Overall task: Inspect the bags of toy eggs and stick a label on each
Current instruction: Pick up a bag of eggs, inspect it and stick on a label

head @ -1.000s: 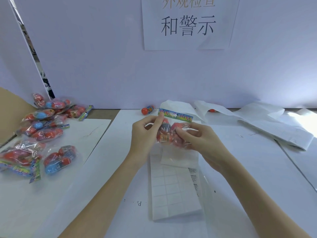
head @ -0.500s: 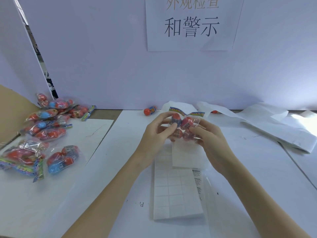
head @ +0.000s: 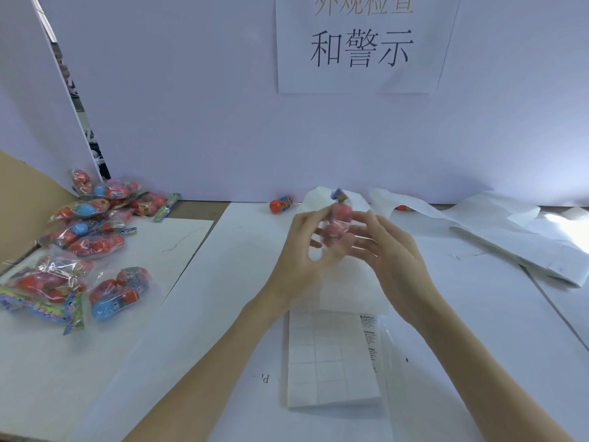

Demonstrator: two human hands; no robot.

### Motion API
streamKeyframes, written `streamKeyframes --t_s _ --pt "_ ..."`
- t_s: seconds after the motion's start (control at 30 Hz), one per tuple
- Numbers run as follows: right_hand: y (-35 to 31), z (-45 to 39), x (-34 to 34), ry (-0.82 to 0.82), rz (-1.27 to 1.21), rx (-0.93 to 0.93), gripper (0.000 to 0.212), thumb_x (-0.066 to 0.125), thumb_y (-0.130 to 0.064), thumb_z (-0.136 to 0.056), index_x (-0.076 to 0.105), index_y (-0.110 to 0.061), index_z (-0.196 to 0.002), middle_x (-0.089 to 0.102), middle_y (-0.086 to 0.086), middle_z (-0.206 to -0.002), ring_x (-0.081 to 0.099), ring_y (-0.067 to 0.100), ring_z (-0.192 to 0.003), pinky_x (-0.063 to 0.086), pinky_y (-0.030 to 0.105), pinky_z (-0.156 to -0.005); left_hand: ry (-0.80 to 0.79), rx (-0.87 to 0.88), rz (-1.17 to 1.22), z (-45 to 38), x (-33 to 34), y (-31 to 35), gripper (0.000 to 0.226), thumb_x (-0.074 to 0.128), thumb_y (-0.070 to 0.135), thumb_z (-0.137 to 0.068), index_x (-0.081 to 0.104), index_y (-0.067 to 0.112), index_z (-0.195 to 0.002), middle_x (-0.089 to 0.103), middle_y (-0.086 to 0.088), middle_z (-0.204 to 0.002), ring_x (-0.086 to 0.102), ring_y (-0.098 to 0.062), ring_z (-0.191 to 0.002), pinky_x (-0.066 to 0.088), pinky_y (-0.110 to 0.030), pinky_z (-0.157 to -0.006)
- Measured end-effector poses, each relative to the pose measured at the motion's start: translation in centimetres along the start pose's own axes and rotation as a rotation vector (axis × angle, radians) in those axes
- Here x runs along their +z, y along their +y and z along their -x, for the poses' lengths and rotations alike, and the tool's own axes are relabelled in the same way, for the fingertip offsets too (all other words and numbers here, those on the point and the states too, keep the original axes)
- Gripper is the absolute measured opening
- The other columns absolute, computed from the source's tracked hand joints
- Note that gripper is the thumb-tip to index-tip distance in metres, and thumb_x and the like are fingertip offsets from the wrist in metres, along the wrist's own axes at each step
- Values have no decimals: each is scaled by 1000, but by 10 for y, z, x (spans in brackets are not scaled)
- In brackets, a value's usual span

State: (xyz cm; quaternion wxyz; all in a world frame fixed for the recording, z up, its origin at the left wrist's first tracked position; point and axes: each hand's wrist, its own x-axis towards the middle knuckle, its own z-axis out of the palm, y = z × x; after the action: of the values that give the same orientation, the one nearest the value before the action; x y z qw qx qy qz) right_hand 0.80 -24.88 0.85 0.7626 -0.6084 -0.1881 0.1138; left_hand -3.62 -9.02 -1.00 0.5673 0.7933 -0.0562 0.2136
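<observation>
A clear bag of red toy eggs (head: 340, 218) is held upright above the table's middle, blurred by motion, its coloured header card on top. My left hand (head: 302, 250) grips it from the left and my right hand (head: 392, 253) from the right, fingers spread around it. Below my hands lies a label sheet (head: 331, 358), mostly peeled, with a column of warning labels along its right edge. A pile of several more egg bags (head: 86, 237) lies at the left.
A loose red egg (head: 280, 204) lies by the back wall, another (head: 402, 207) peeks from under crumpled white backing paper (head: 510, 237) at the right. A cardboard box flap (head: 19, 205) stands at the far left. White paper sheets (head: 153, 314) cover the table.
The bag has turned from lying broadside, header card flat across the top, to standing edge-on between my hands. Both hands rose slightly and their fingers shifted around it.
</observation>
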Motion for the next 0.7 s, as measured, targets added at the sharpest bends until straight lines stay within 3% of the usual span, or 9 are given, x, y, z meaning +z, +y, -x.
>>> streamKeyframes --t_s 0.07,0.13,0.23,0.27,0.33,0.4,0.53,0.6,0.7 --pt "-3 2 0 -83 -77 -17 38 45 -29 -111 69 -6 -128 74 17 -121 72 30 -112 57 32 -91 -6 -63 112 -2 -3 0 54 73 43 -93 54 31 -143 65 10 -133 64 -7 -122 50 -25 -103" --pt "-2 2 3 -92 -78 -22 35 45 -26 -111 69 -7 -129 74 17 -120 72 30 -111 58 33 -91 110 -110 150 -5 -7 0 45 74 29 -98 55 23 -138 74 6 -120 72 -13 -110 56 -33 -98" --pt "3 1 7 75 115 -60 26 59 -25 -106 64 -18 -131 77 9 -110 75 20 -101 59 27 -80 202 -185 301 -8 -13 1 30 64 19 -104 54 11 -131 79 -4 -106 78 -24 -94 62 -38 -86" --pt "4 1 7 121 205 -72 31 65 -29 -102 61 -25 -133 76 3 -109 74 13 -99 58 24 -78 191 -203 356 -9 -15 1 27 61 21 -106 54 8 -128 79 -6 -106 78 -27 -95 62 -38 -88" --pt "6 1 6 30 305 -52 40 70 -39 -96 62 -30 -134 74 -7 -114 72 7 -105 59 25 -83 130 -208 386 -7 -16 0 29 55 28 -108 56 5 -125 77 -10 -111 74 -29 -105 57 -37 -99" --pt "9 1 7 -92 273 -26 32 68 -36 -97 70 -24 -127 77 -4 -115 74 14 -107 60 29 -87 101 -170 284 -5 -14 0 29 52 34 -107 61 12 -124 75 -4 -114 71 -21 -108 53 -27 -99" --pt "17 -2 5 5 202 -28 15 70 -19 -99 77 -19 -113 80 1 -98 78 22 -89 59 21 -77 199 -62 -123 -5 -19 -7 30 45 43 -106 63 23 -119 64 9 -110 56 -1 -98 43 -15 -84" --pt "19 -2 3 21 240 8 18 68 -17 -101 74 -21 -117 80 -2 -98 78 20 -87 57 17 -73 302 -102 -113 -6 -32 -8 23 46 43 -108 63 30 -117 62 12 -114 55 1 -99 42 -10 -81" --pt "23 -4 0 32 225 42 22 62 -15 -104 66 -22 -125 81 -1 -98 78 20 -86 57 19 -69 377 -104 -194 -7 -51 -10 16 52 48 -104 65 39 -100 64 15 -104 59 -5 -95 42 -11 -77"
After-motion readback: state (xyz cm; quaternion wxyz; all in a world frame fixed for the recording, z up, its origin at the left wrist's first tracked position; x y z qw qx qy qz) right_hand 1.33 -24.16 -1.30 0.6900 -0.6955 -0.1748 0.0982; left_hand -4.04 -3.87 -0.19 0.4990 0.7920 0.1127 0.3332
